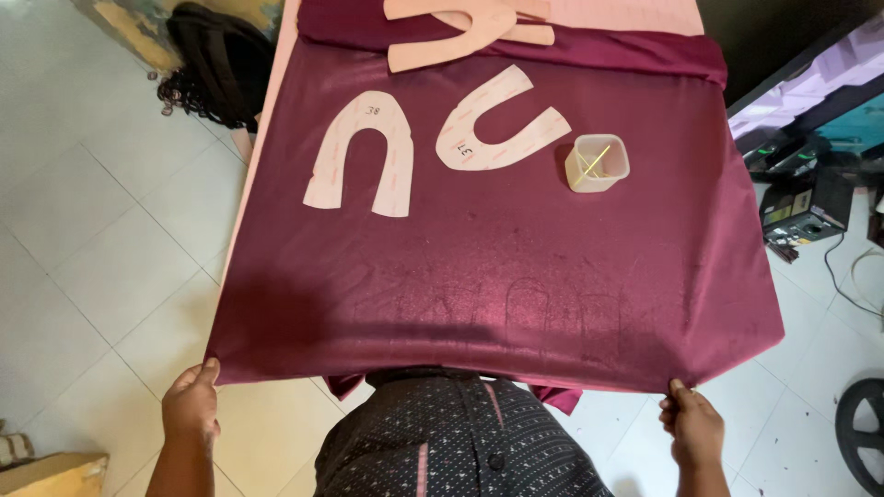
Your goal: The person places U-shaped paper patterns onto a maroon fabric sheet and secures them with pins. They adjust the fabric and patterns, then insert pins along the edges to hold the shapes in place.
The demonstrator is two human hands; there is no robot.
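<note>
Hands first: the left hand (191, 405) pinches the near left corner of the maroon fabric (497, 267), fingers curled shut over the hem, and the right hand (692, 426) grips the near right corner the same way, thumb on top. The cloth lies spread over the table (276, 87), stretching away from both hands, its near edge hanging just in front of the person's dark patterned shirt (460, 437).

Between the hands and a little beyond, faint traced U-shaped outlines (525, 308) show on the cloth. To do this step well, I judge that both corners should be drawn with equal, gentle tension, so the weave stays square and those marks are not skewed.

Farther out, ahead of the left hand, lies a pale U-shaped paper pattern (361, 152); a second pattern (502, 120) lies beyond the middle, and a small clear plastic cup (598, 163) stands ahead of the right hand. A sharp tug would likely shift these loose pieces.
</note>
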